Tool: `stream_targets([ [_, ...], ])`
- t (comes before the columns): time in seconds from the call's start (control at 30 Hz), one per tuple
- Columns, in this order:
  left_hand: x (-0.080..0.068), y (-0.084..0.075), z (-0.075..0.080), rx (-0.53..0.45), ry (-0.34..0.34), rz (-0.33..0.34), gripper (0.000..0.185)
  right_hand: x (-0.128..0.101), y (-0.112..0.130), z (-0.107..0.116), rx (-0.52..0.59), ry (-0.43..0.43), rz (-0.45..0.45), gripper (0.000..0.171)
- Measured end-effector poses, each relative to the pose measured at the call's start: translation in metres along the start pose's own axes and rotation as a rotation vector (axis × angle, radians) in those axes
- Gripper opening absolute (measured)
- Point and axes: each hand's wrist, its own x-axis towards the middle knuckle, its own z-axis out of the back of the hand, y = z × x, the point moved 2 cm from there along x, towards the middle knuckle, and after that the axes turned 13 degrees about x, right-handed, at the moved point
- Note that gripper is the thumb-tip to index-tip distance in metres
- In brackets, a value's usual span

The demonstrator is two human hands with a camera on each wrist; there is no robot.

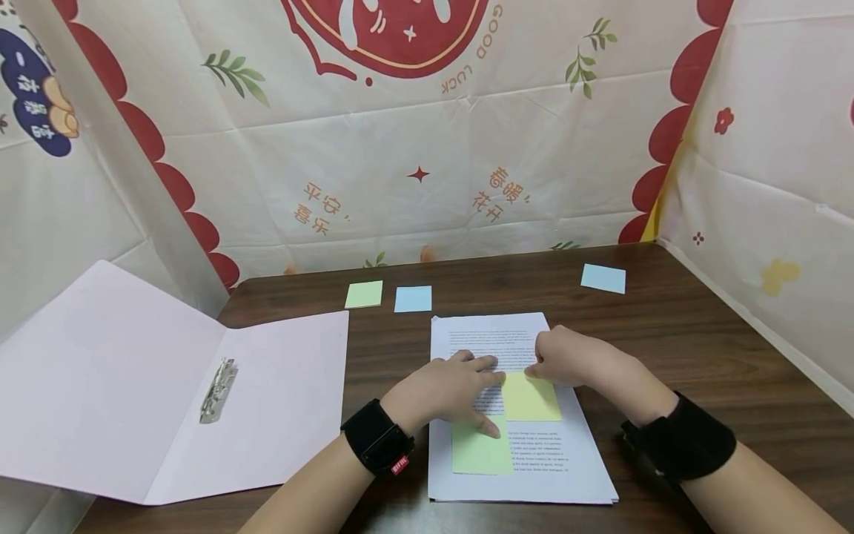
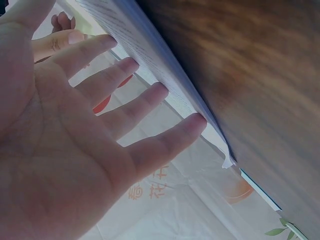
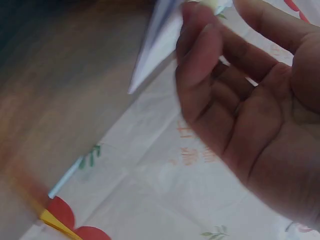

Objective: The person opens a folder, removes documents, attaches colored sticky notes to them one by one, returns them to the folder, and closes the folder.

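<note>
A stack of printed paper (image 1: pixel 527 486) lies on the table with two sticky notes on its top sheet. The green sticky note (image 1: pixel 482 454) is at the lower left, the yellow sticky note (image 1: pixel 532 400) above it to the right. My left hand (image 1: pixel 454 389) rests spread on the sheet, index fingertip at the yellow note's upper left corner and thumb over the green note. In the left wrist view its fingers (image 2: pixel 150 140) look straight. My right hand (image 1: pixel 567 356), fingers curled, holds the yellow note's upper right corner; the exact contact is partly hidden.
An open white folder (image 1: pixel 287 393) with a metal clip (image 1: pixel 219 391) lies at the left. Toward the back edge of the table are a green note pad (image 1: pixel 363 294), a blue one (image 1: pixel 413 299) and, farther right, another blue one (image 1: pixel 603 278). Printed cloth (image 1: pixel 400 133) hangs behind.
</note>
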Motion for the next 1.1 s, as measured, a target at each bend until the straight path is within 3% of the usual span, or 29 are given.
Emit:
stream_targets([
  [0.1, 0.000, 0.000, 0.001, 0.004, -0.007, 0.000, 0.089, -0.007, 0.006, 0.000, -0.075, -0.028, 0.010, 0.032],
  [0.23, 0.000, 0.000, 0.001, 0.007, -0.012, -0.006, 0.088, -0.020, 0.021, -0.003, -0.215, -0.074, 0.128, 0.031],
  [0.33, -0.001, 0.000, 0.001, 0.009, -0.009, -0.010, 0.090, -0.030, 0.035, -0.011, -0.213, -0.007, 0.216, 0.043],
  [0.47, -0.001, 0.000, 0.001, 0.017, -0.009, -0.006, 0.096, -0.037, 0.048, -0.028, -0.128, 0.126, 0.197, 0.065],
  [0.57, -0.001, 0.000, 0.001, 0.013, -0.010, -0.001, 0.096, -0.037, 0.051, -0.034, -0.164, 0.131, 0.185, 0.069],
  [0.67, -0.001, -0.001, 0.000, 0.000, -0.008, 0.001, 0.091, -0.038, 0.048, -0.032, -0.155, 0.118, 0.158, 0.060],
  [0.9, 0.000, -0.002, -0.001, 0.005, -0.019, 0.007, 0.087, -0.039, 0.034, -0.021, -0.105, 0.112, 0.070, 0.011],
  [1.1, 0.001, -0.002, -0.001, 0.011, -0.025, 0.009, 0.086, -0.040, 0.024, -0.012, -0.125, 0.120, 0.025, 0.012],
])
